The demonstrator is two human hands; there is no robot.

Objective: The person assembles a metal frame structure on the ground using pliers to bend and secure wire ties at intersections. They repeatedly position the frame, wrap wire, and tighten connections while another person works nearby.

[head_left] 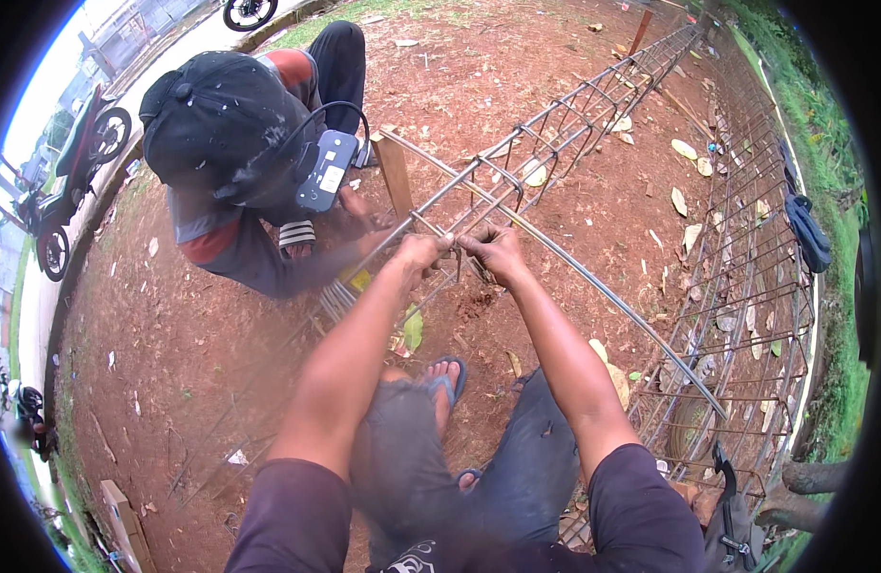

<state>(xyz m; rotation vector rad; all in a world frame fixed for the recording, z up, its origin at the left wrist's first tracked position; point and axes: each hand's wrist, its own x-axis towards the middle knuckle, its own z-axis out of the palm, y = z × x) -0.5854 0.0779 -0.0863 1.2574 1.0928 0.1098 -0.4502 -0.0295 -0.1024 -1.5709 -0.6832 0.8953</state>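
A long rebar cage (555,129) of rusty bars and square stirrups stretches from my hands to the far right. At its near end, my left hand (422,254) is closed at a corner where a bar meets a stirrup. Just beside it, my right hand (498,254) pinches thumb and fingers together at the same joint. Whatever is between the right fingertips is too small to make out. A loose-looking steel bar (612,296) crosses the cage and slants down to the right. Under the cage, a wooden stake (395,172) stands upright by the near end.
A co-worker in a black cap (221,124) squats close on the left, arms reaching toward the cage's near end. More rebar mesh (736,315) lies along the right, with a dark cloth (808,232) on it. Motorbikes (73,181) stand beyond the kerb. Leaves (684,149) dot the red soil.
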